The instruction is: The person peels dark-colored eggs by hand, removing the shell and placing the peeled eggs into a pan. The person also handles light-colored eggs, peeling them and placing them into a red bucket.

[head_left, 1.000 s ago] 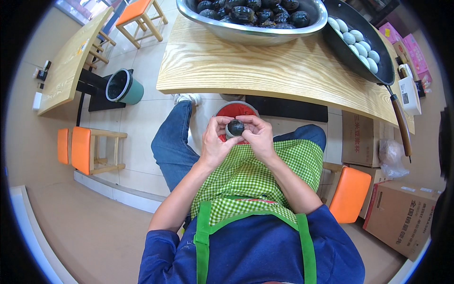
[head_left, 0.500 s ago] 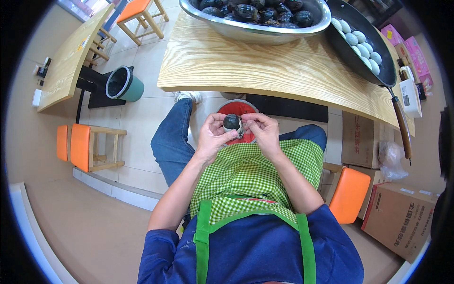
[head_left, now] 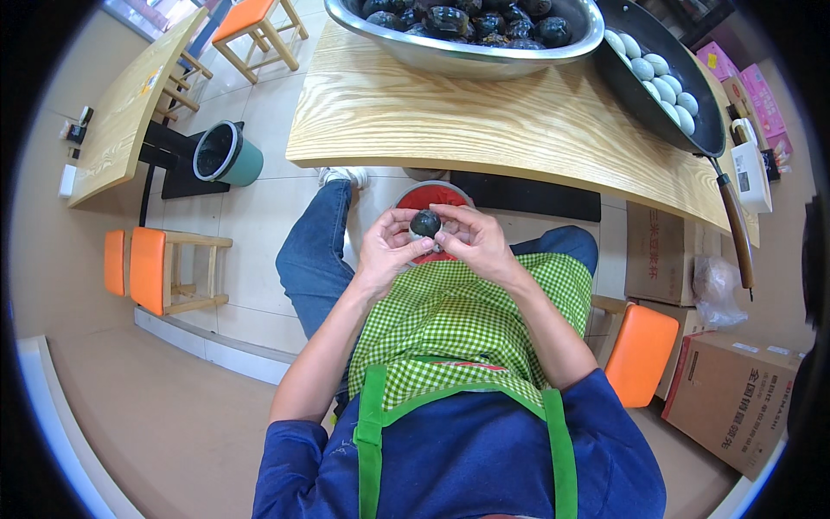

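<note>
Between my hands is a dark century egg (head_left: 425,222), its upper part bare and glossy, with pale shell around its lower part. My left hand (head_left: 386,248) grips it from the left, thumb near its lower side. From the right, my right hand (head_left: 478,246) closes on the same egg with thumb and fingers at the shell. Below the egg is a red-lined bin (head_left: 450,192), partly hidden by my hands. A steel basin (head_left: 484,62) on the table holds several dark peeled eggs (head_left: 493,26).
A wooden table (head_left: 484,130) spans the front. On its right, a black frying pan (head_left: 635,104) holds several pale unpeeled eggs (head_left: 664,86), its handle (head_left: 735,227) jutting past the edge. Orange chairs (head_left: 640,356), cardboard boxes (head_left: 731,398) and a green bin (head_left: 233,156) stand around.
My right hand has moved in a little and turned, its thumb now against the egg. The egg has tilted slightly, and less pale shell shows. My left hand stays nearly where it was.
</note>
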`<state>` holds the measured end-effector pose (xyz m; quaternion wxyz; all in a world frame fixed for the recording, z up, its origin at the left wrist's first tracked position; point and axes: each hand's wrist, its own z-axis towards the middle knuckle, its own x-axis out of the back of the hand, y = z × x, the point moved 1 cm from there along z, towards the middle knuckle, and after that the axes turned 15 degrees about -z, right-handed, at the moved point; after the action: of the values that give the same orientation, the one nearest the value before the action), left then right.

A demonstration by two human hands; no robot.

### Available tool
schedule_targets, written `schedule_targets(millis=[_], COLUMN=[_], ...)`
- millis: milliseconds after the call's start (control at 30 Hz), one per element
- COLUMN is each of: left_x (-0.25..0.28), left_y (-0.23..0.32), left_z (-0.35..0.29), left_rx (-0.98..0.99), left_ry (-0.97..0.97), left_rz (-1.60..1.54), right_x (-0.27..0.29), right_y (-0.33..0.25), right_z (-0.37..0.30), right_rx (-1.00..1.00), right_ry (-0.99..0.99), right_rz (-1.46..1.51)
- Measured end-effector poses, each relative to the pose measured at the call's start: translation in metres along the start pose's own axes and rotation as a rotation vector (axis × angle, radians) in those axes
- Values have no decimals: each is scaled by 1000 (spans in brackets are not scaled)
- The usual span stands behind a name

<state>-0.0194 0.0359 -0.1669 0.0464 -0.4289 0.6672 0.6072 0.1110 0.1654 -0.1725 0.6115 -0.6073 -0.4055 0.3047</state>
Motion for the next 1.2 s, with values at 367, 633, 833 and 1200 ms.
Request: schedule_targets(millis=[367, 633, 833, 1200], left_x=[-3, -7, -2, -2], left_y=[1, -2, -2, -10], left_z=[1, 1, 1, 3], left_rx=[3, -11, -26, -86], left_ry=[30, 1, -24, -57], left_rz=[-8, -58, -28, 98], right_x=[-9, -9, 0, -11], right_y=[9, 3, 0, 20], right_z=[-3, -3, -2, 0], right_rx=[-2, -14, -159, -52], right_ry=[165, 205, 40, 192], right_rz=[-4, 34, 98, -72])
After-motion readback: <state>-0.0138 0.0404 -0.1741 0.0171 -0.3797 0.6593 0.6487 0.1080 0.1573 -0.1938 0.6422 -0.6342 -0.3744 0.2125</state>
